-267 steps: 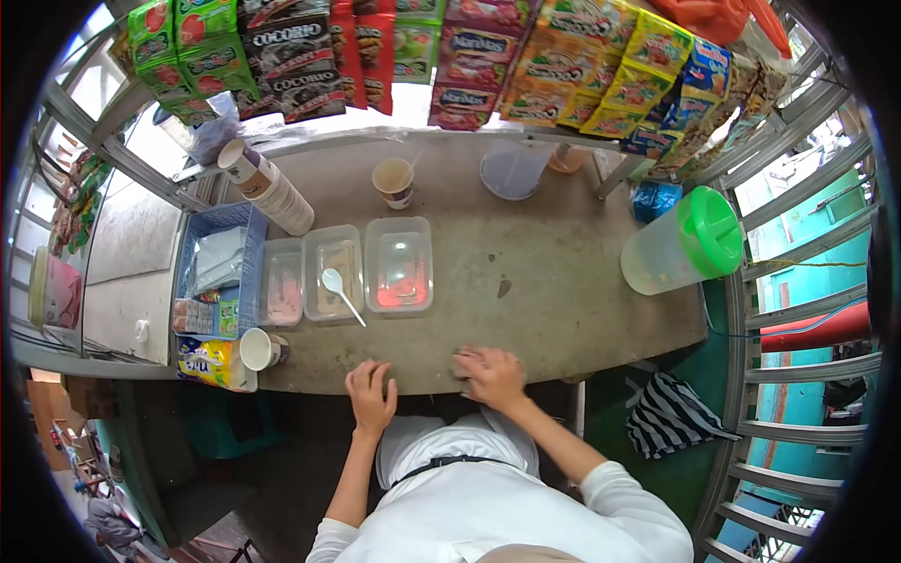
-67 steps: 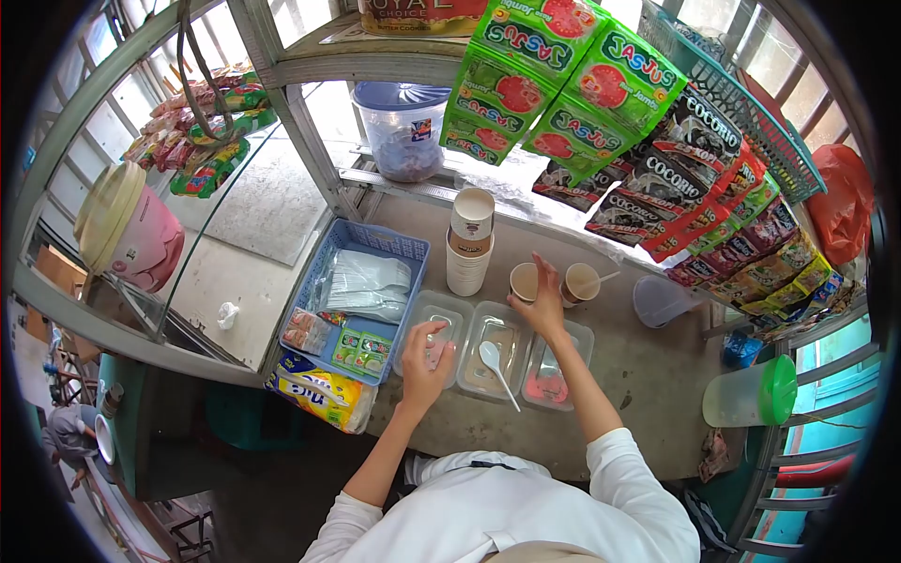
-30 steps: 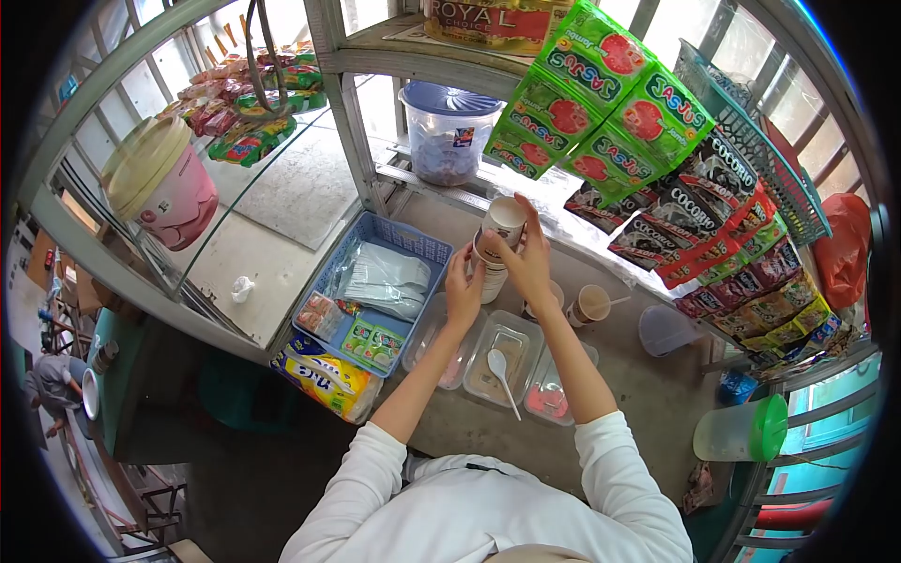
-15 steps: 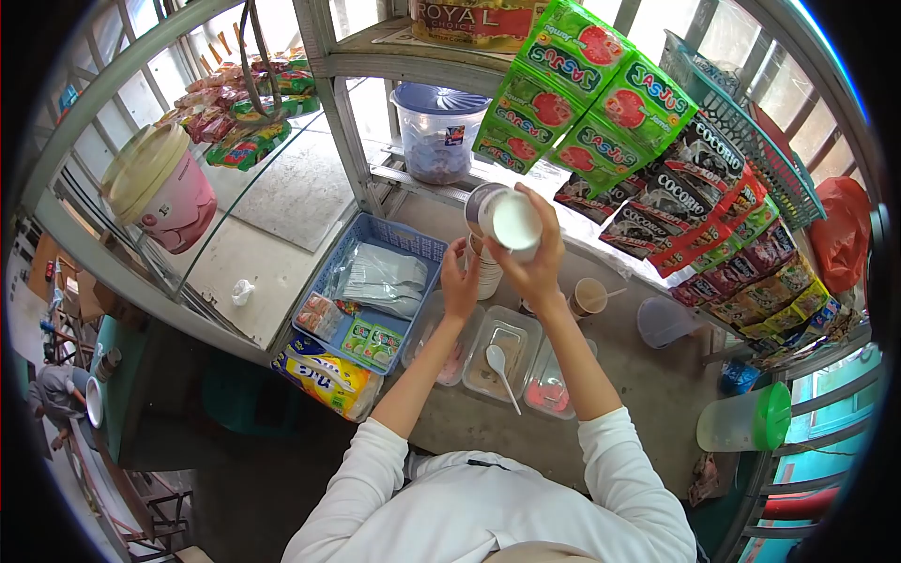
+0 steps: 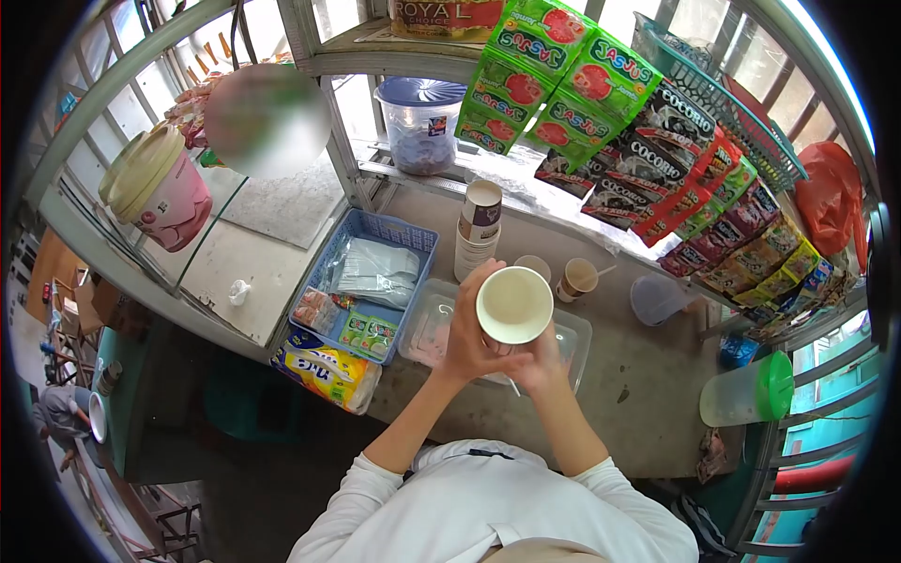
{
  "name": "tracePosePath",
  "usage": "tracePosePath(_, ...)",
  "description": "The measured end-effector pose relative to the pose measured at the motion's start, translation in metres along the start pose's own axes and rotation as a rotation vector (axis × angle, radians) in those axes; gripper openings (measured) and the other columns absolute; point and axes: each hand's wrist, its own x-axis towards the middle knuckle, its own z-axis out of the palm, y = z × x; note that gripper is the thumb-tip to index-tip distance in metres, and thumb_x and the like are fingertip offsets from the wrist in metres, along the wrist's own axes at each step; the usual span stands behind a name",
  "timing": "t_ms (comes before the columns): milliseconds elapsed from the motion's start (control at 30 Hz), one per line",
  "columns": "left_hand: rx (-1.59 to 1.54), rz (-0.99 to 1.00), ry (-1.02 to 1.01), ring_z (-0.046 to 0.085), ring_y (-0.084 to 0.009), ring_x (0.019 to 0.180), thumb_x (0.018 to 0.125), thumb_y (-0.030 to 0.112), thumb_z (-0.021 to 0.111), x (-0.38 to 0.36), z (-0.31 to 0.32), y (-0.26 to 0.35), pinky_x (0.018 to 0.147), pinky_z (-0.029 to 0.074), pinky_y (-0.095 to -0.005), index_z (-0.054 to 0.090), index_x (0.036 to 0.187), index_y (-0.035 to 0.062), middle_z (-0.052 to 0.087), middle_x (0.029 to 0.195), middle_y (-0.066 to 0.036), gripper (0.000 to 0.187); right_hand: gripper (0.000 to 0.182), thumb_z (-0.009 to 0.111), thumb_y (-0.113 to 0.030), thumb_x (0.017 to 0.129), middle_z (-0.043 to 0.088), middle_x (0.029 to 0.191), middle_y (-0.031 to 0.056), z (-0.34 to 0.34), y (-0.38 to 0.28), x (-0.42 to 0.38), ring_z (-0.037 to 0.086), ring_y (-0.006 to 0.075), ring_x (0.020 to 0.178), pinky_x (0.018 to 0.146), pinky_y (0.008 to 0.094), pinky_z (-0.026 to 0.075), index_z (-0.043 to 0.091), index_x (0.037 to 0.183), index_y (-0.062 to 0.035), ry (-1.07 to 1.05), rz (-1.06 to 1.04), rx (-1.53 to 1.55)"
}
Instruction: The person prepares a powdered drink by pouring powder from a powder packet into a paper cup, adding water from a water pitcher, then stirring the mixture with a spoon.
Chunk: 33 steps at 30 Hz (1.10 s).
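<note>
A paper cup (image 5: 514, 298) with a pale inside is held mouth up in front of me. My left hand (image 5: 465, 340) wraps around its left side. My right hand (image 5: 539, 364) closes on its lower right side, the fingers partly hidden. Just behind stands a tall stack of paper cups (image 5: 475, 251), topped by a cup with a dark printed band (image 5: 481, 218). Under my hands are clear plastic containers (image 5: 430, 317), partly covered. A white spoon (image 5: 514, 387) shows only its handle end.
A cup with a stirrer (image 5: 576, 280) and another cup (image 5: 533, 266) stand behind. A blue basket (image 5: 419, 237) of packed utensils and a yellow pack (image 5: 324, 373) sit left. Hanging sachets (image 5: 648, 164), a clear measuring jug (image 5: 654, 300) and a green-lidded pitcher (image 5: 737, 392) are right.
The cup in my right hand has come away from the stack toward me and turned mouth up. My left hand has left the stack and joined it on the cup.
</note>
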Motion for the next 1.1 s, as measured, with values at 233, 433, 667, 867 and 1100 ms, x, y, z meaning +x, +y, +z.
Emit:
tracePosePath(233, 0.068, -0.102, 0.023, 0.055, -0.0326, 0.116, 0.062, 0.023, 0.087, -0.027, -0.006, 0.031, 0.098, 0.042, -0.0419, 0.047, 0.131, 0.0018, 0.056, 0.129, -0.015, 0.082, 0.051, 0.042, -0.053, 0.098, 0.056, 0.13, 0.0011, -0.003, 0.017, -0.038, 0.052, 0.0182, 0.122, 0.099, 0.0425, 0.044, 0.052, 0.131, -0.0152, 0.117, 0.095, -0.158)
tracePosePath(433, 0.202, -0.09, 0.124, 0.06, -0.027, 0.11, 0.058, 0.026, 0.091, -0.073, -0.019, 0.042, 0.092, 0.048, -0.0378, 0.046, 0.126, 0.0016, 0.057, 0.122, -0.014, 0.085, 0.037, 0.047, -0.036, 0.098, 0.056, 0.124, 0.002, -0.054, 0.054, -0.056, 0.057, 0.0133, 0.109, 0.092, 0.039, 0.046, 0.051, 0.128, -0.0136, 0.155, 0.065, -0.352)
tracePosePath(667, 0.094, -0.383, 0.329, 0.064, -0.0227, 0.1, 0.065, 0.027, 0.089, -0.127, -0.029, 0.069, 0.085, 0.052, -0.0355, 0.043, 0.127, 0.001, 0.063, 0.112, -0.014, 0.082, 0.031, 0.059, -0.011, 0.089, 0.057, 0.109, 0.0044, -0.06, 0.076, -0.076, 0.056, 0.0111, 0.096, 0.083, 0.0289, 0.046, 0.051, 0.119, -0.0069, 0.061, -0.131, -0.633)
tracePosePath(867, 0.096, -0.527, 0.532, 0.065, -0.02, 0.099, 0.068, 0.029, 0.088, -0.175, -0.024, 0.093, 0.085, 0.052, -0.0339, 0.042, 0.127, 0.0003, 0.065, 0.109, -0.012, 0.08, 0.029, 0.06, -0.004, 0.087, 0.057, 0.106, 0.0047, -0.067, 0.097, -0.094, 0.053, 0.0126, 0.102, 0.084, 0.0264, 0.044, 0.053, 0.115, -0.0045, -0.151, -0.17, -0.827)
tracePosePath(1100, 0.222, -0.474, 0.703, 0.065, -0.0206, 0.102, 0.071, 0.026, 0.086, -0.192, -0.018, 0.12, 0.086, 0.052, -0.0331, 0.031, 0.135, 0.0007, 0.063, 0.112, -0.013, 0.087, 0.025, 0.06, -0.003, 0.087, 0.058, 0.104, 0.0047, -0.073, 0.099, -0.114, 0.055, 0.0119, 0.099, 0.082, 0.0257, 0.044, 0.058, 0.112, -0.0026, -0.274, -0.033, -0.885)
